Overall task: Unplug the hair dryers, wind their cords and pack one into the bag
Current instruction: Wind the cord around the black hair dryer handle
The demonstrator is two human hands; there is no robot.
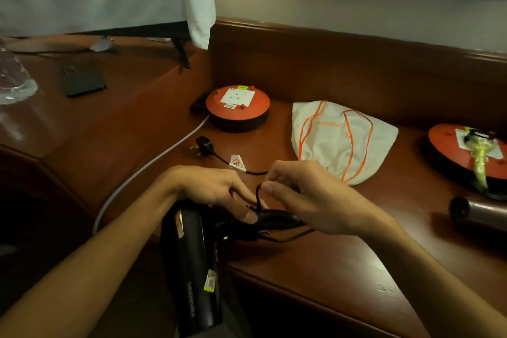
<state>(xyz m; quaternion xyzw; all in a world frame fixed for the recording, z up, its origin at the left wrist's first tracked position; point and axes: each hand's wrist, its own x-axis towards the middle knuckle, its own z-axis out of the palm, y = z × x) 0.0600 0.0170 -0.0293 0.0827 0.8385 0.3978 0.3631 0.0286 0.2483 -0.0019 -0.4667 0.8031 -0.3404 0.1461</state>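
We are holding the black hair dryer (192, 263) at six o'clock, its barrel hanging off the desk edge (315, 277) toward us; our left hand (216, 192) is curling over the handle and pressing it steady, while our right hand (307, 197) is pinching a loop of the black cord (258, 195) between thumb and forefinger. The plug (204, 146) is lying free at eleven o'clock from the hands, already out of the orange socket reel (238, 107) at twelve; the white bag (340, 140) is waiting at one o'clock, flat, its mouth not clear to us.

We are judging the risks: the loop may be slipping off the handle if tension drops; the trailing plug and its white tag (237, 163) may be snagging as the cord is drawn in; the overhanging dryer could be tipping off the edge.

A second reel (450, 145) at two o'clock is being cut by the frame, something yellow-green plugged in; a dark cylinder (477, 210) at three is only partly showing; how many turns are already wound, we cannot tell.
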